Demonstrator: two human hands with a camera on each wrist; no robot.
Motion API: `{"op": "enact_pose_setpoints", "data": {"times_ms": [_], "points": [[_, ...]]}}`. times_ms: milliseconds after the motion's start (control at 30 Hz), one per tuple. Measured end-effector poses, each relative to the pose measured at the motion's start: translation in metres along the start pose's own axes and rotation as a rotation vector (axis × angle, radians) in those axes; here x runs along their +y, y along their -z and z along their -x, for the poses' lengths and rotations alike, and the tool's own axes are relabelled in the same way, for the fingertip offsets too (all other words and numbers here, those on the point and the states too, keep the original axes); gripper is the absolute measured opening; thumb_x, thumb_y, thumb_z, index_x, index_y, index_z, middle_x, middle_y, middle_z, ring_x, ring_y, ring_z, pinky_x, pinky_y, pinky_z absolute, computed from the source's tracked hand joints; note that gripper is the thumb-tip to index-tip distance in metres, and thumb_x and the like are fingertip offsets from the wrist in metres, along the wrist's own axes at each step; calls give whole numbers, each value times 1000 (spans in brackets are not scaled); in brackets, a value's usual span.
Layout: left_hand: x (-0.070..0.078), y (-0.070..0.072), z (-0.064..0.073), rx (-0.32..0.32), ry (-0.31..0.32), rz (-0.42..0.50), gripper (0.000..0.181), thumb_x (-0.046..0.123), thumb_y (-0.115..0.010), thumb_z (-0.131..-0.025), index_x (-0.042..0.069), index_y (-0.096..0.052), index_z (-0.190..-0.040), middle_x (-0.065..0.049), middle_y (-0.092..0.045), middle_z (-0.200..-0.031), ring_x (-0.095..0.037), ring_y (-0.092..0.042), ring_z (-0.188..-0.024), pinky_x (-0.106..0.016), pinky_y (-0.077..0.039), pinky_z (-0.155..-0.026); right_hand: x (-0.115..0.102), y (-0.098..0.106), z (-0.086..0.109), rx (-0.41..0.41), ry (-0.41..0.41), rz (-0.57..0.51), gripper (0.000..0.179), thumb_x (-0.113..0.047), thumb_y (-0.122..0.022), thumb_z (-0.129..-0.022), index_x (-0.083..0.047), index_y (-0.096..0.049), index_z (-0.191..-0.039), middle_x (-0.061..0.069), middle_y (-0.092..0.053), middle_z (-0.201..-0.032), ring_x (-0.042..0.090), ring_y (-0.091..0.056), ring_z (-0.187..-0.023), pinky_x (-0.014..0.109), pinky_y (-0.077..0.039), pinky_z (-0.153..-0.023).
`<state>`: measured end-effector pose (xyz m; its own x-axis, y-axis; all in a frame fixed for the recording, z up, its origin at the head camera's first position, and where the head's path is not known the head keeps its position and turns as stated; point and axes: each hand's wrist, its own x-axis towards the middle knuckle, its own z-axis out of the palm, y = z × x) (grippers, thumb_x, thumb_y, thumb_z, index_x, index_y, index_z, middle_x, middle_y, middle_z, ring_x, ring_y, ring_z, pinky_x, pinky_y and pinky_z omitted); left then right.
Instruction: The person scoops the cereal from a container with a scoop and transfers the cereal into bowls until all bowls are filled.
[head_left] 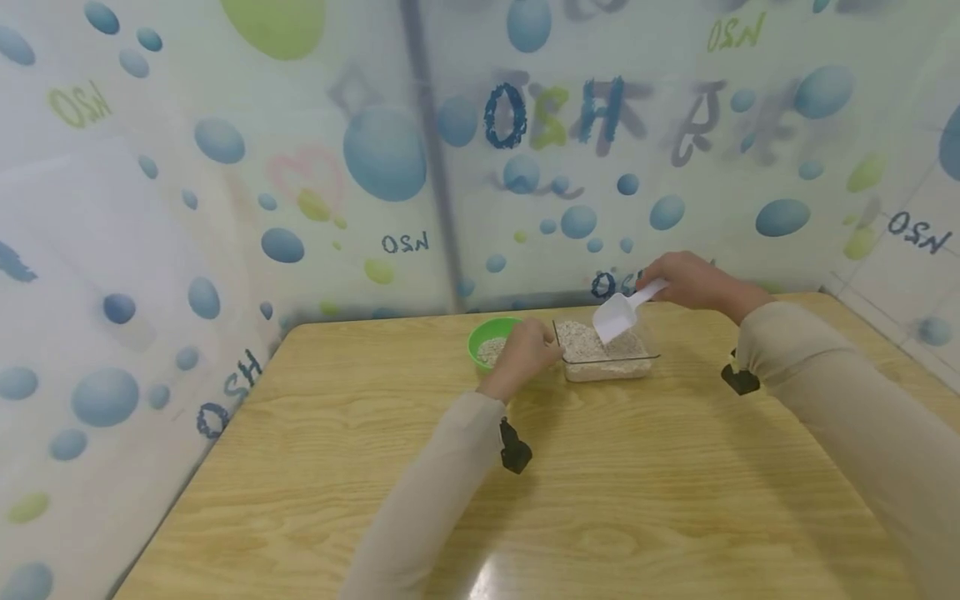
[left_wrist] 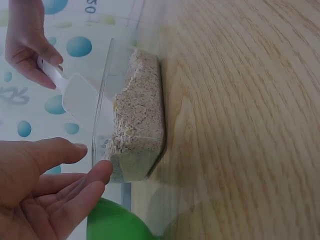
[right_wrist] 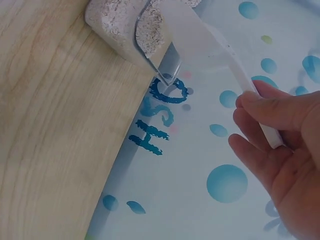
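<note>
My right hand (head_left: 686,279) holds a white scoop (head_left: 617,317) by its handle, the blade tilted down over a clear rectangular container (head_left: 609,372). Pale flakes that look like oats (left_wrist: 142,95) fill much of that container. In the right wrist view, thumb and fingers wrap the handle and the blade hides part of the flakes. My left hand (left_wrist: 55,185) is at the container's near left corner, fingers loosely bent and thumb apart from them. Its fingertips lie at the rim; firm contact cannot be told. Behind this hand stands a green bowl (head_left: 474,343) with similar flakes inside, partly hidden.
The wooden table (head_left: 360,467) carries the bowl and container near its far edge. A patterned sheet (head_left: 337,225) with blue and green spots stands just behind. Small black devices (head_left: 515,450) are strapped at both wrists.
</note>
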<state>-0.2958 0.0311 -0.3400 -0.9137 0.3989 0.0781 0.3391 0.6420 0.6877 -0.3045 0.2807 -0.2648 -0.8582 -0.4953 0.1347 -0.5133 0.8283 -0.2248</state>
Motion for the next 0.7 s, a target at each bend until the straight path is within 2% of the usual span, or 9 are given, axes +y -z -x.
{"op": "enact_pose_setpoints", "data": {"times_ms": [233,433,533,700], "points": [[-1,-7,-5,0,38,-21,53,9,-65,-82,13,-22,-50,5,-15,-48,-8,-18,-41,-19,-19,-40,-3,-3,-11,-39,35,19,14,10,-63,-78,8,-67,-91,21,-63,-92,38,-57,-89,49,-46,-79],[4,-12,-7,32,57,-44,51,5,-64,-79,12,-25,-48,5,-17,-47,-8,-19,-40,-19,-20,-39,-4,-6,-14,-90,-20,117,11,7,-65,-77,2,-70,-85,13,-65,-84,30,-60,-78,44,-49,-72],[6,-15,-6,50,68,-39,50,2,-63,-79,12,-25,-48,4,-17,-45,-8,-19,-39,-19,-21,-38,-4,-6,-13,-127,-41,132,14,9,-64,-77,2,-69,-88,13,-65,-86,30,-60,-80,44,-49,-73],[6,-16,-8,72,71,-43,51,1,-63,-80,12,-25,-48,4,-16,-46,-8,-17,-40,-20,-22,-39,-1,-7,-7,-192,-45,73,19,10,-60,-80,9,-64,-99,21,-63,-96,39,-57,-92,47,-47,-79]]}}
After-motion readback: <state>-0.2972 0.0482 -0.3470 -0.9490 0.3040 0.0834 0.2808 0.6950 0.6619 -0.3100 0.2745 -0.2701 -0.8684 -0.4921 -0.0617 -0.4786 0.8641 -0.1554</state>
